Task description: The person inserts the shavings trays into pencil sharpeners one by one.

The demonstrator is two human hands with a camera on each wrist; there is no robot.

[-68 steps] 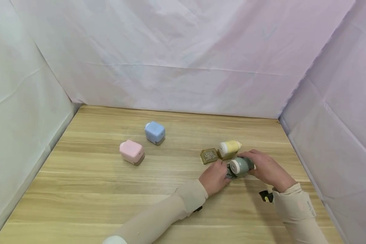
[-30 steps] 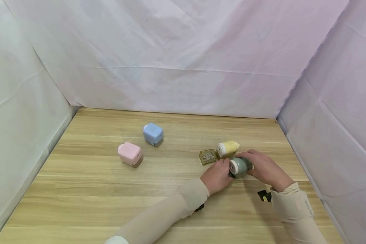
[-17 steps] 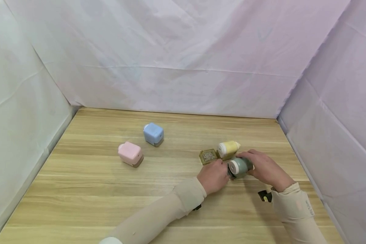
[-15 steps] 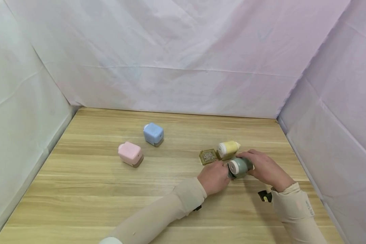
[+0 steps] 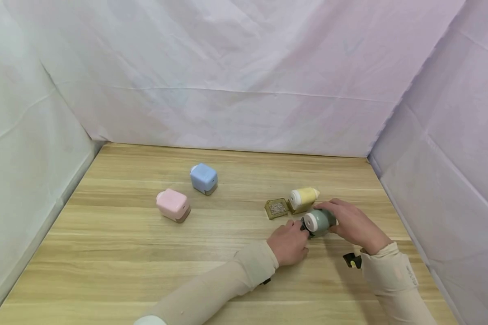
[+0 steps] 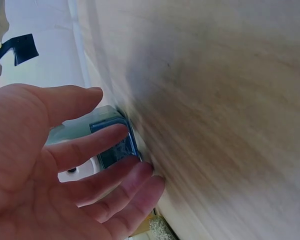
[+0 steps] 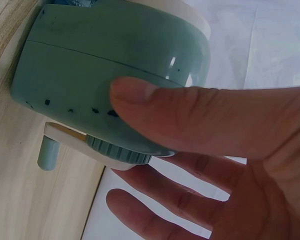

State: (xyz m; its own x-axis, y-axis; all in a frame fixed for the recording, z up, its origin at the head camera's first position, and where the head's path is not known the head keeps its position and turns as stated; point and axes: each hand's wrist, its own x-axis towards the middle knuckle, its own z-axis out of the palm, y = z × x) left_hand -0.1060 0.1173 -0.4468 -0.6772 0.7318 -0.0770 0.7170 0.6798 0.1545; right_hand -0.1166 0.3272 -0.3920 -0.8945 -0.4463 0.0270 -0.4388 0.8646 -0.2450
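Head view: our right hand [image 5: 351, 224] grips the green sharpener [image 5: 319, 222]; our left hand [image 5: 289, 241], fingers loose, touches its front.

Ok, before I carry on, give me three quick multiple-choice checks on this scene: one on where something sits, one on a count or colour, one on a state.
1. Where does the small brown tray lie?
A. Just left of the yellow sharpener
B. On top of a pink box at the wall
C. Under the right sleeve

2. How many sharpeners are on the table?
A. Two
B. Four
C. Six

3. How is the green sharpener held?
A. Untouched
B. Right hand holds it, left hand touches its front end
C. Lifted high by the left hand alone

Answers:
1. A: in the head view the tray sits against the yellow one's left side.
2. B: pink, blue, yellow and green.
3. B: the right wrist view shows a thumb across its body; the left wrist view shows fingers at its end.
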